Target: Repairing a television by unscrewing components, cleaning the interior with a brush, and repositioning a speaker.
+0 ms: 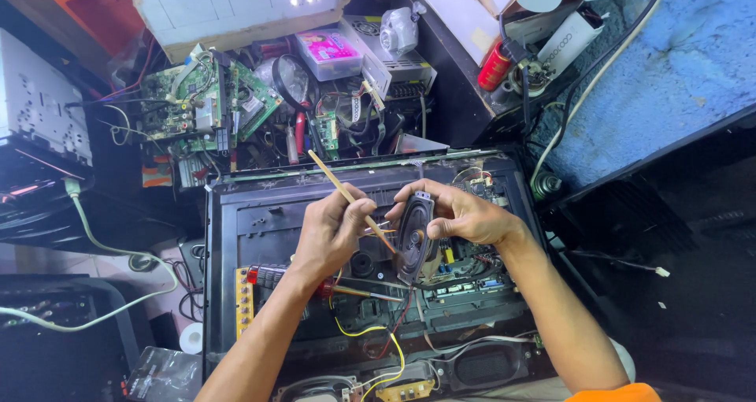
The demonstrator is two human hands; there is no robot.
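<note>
- Left hand (331, 230): closed around one thin wooden stick (346, 191), near the centre of the frame; the stick slants toward the upper left.
- Right hand (461, 211): gripping one oval black speaker (414, 238), held edge-on just right of centre; the stick's lower end meets the speaker.
- Below both hands: one opened black chassis (236, 213) with yellow and red wires.
- Lower centre: two further oval speakers in the chassis.
- Upper left: two green circuit boards (209, 103), side by side.
- Upper right: one red cylinder (494, 66).
</note>
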